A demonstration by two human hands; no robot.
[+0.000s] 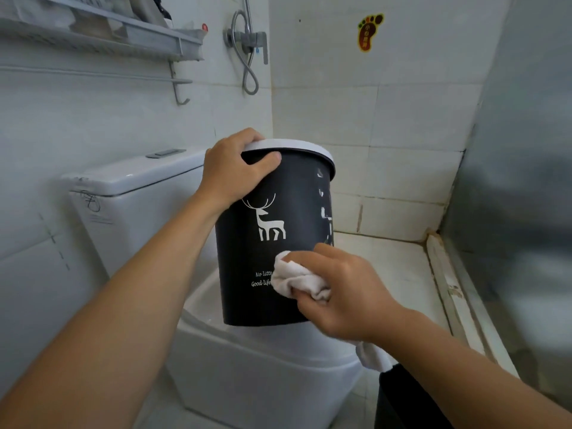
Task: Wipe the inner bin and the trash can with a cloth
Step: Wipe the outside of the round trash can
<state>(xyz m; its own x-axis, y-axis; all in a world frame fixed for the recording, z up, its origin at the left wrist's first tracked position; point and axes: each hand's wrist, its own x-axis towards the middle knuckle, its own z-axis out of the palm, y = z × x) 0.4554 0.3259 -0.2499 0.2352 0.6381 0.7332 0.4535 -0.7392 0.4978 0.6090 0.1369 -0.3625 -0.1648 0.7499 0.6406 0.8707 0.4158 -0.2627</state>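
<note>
A dark trash can (297, 209) with a white deer print and a white rim is held up in the air above the toilet. My left hand (232, 171) grips its top rim at the left, thumb on the outer wall. My right hand (334, 286) holds a bunched white cloth (294, 280) and presses it against the can's lower right side. A tail of the cloth hangs below my right wrist. A dark object (399, 397) at the bottom right edge is partly hidden by my right arm; I cannot tell what it is.
A white toilet (247, 373) with its cistern (133, 181) stands directly under the can. A wall rack (102, 38) and a shower valve with hose (250, 41) are up on the tiled wall. A raised ledge (448, 292) runs along the right.
</note>
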